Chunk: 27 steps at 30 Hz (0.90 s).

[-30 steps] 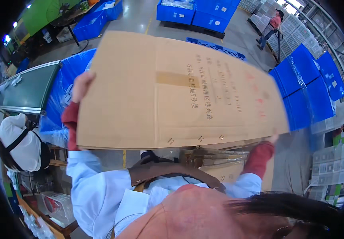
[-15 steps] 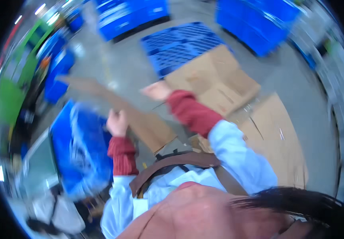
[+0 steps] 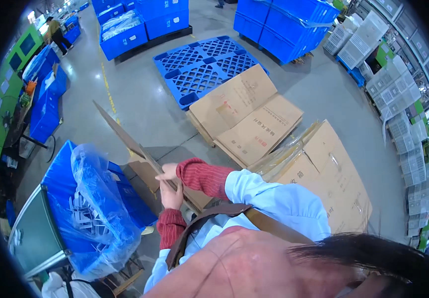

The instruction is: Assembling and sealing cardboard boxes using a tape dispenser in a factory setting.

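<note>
A flat brown cardboard sheet (image 3: 121,133) stands on edge in front of me, leaning away to the far left. My left hand (image 3: 171,194) grips its near part from below, thumb up. Just above, my right hand (image 3: 168,172) has its fingers closed over the same edge; the two hands are almost touching. Another piece of cardboard (image 3: 144,174) shows low behind the sheet. To the right lie stacked flattened cartons (image 3: 254,124) with printing, their far end against a blue pallet. Nearer me is a larger flattened carton (image 3: 341,174) with clear tape on it.
A blue bin (image 3: 58,174) lined with clear plastic holds grey parts (image 3: 88,213) at my left, beside a green-topped surface (image 3: 38,233). Ahead lies the blue pallet (image 3: 209,64), with blue crates (image 3: 284,30) beyond. Pale crates (image 3: 393,89) line the right. A person (image 3: 55,35) stands far left.
My right hand has come left and nearer, from above the cartons onto the cardboard sheet. The sheet has turned more upright. My left hand has moved nearer me and right.
</note>
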Each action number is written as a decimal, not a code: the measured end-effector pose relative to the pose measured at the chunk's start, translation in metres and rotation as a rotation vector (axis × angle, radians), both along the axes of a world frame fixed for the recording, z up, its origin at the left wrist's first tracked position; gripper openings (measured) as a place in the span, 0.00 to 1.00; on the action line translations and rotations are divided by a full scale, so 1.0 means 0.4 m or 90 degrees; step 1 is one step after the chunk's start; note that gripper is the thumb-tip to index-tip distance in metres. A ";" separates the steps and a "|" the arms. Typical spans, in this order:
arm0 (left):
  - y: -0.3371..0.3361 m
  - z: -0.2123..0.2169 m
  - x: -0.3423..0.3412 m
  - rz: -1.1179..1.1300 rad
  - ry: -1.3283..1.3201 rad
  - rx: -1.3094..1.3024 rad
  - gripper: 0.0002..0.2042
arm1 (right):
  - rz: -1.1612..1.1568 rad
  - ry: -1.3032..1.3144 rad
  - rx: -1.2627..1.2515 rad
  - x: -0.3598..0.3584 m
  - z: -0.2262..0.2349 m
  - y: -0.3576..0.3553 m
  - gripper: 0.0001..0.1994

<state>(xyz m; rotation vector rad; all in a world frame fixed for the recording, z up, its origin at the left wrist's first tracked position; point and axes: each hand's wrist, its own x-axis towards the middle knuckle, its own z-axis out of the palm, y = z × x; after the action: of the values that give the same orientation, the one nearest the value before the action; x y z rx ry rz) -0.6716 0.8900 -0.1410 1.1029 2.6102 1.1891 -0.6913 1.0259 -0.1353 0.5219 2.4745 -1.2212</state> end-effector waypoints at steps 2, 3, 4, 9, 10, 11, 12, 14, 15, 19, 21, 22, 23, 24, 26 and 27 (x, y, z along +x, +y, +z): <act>-0.056 -0.049 -0.010 0.002 -0.224 0.001 0.43 | 0.044 -0.028 -0.105 0.012 -0.018 -0.031 0.31; -0.086 -0.072 -0.008 0.047 -0.354 -0.032 0.43 | 0.087 0.023 -0.124 0.008 -0.018 -0.051 0.32; -0.090 -0.088 -0.001 0.082 -0.493 -0.069 0.43 | 0.076 0.008 -0.124 -0.008 -0.085 -0.058 0.32; -0.148 -0.093 -0.056 0.037 -0.493 -0.039 0.42 | 0.024 0.090 -0.298 -0.018 -0.160 -0.088 0.31; -0.153 -0.073 -0.068 0.021 -0.489 -0.034 0.42 | -0.001 0.200 -0.313 -0.021 -0.174 -0.094 0.32; -0.152 -0.050 -0.071 0.016 -0.499 -0.048 0.41 | -0.016 0.169 -0.317 -0.020 -0.187 -0.095 0.32; -0.170 -0.073 -0.080 0.028 -0.503 -0.051 0.41 | -0.008 0.164 -0.325 -0.025 -0.169 -0.103 0.32; -0.196 -0.134 -0.085 0.003 -0.497 -0.012 0.42 | 0.019 0.087 -0.364 -0.039 -0.113 -0.108 0.32; -0.192 -0.113 -0.084 0.006 -0.517 -0.025 0.43 | 0.029 0.085 -0.366 -0.035 -0.155 -0.102 0.33; -0.190 -0.113 -0.081 -0.013 -0.493 -0.073 0.44 | -0.049 0.122 -0.365 0.000 -0.161 -0.101 0.35; -0.193 -0.086 -0.078 -0.008 -0.522 -0.061 0.45 | -0.060 0.085 -0.346 0.008 -0.144 -0.098 0.36; -0.191 -0.069 -0.076 -0.016 -0.519 -0.061 0.45 | -0.065 0.089 -0.342 0.019 -0.131 -0.086 0.36; -0.186 -0.050 -0.073 -0.003 -0.508 -0.032 0.45 | -0.083 0.059 -0.342 0.030 -0.116 -0.068 0.37; -0.189 -0.037 -0.070 0.016 -0.495 -0.002 0.45 | -0.094 0.029 -0.345 0.036 -0.100 -0.062 0.37; -0.189 -0.045 -0.075 0.058 -0.365 -0.069 0.36 | -0.125 0.152 -0.276 0.060 -0.197 -0.035 0.31; -0.201 -0.052 -0.095 0.042 -0.345 -0.135 0.28 | -0.102 0.086 -0.166 0.060 -0.182 -0.014 0.27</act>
<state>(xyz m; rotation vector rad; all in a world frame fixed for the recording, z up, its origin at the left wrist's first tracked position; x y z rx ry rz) -0.7097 0.8097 -0.1620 0.5583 2.2894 1.0118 -0.6674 1.0203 -0.2080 0.5912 2.3656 -1.6639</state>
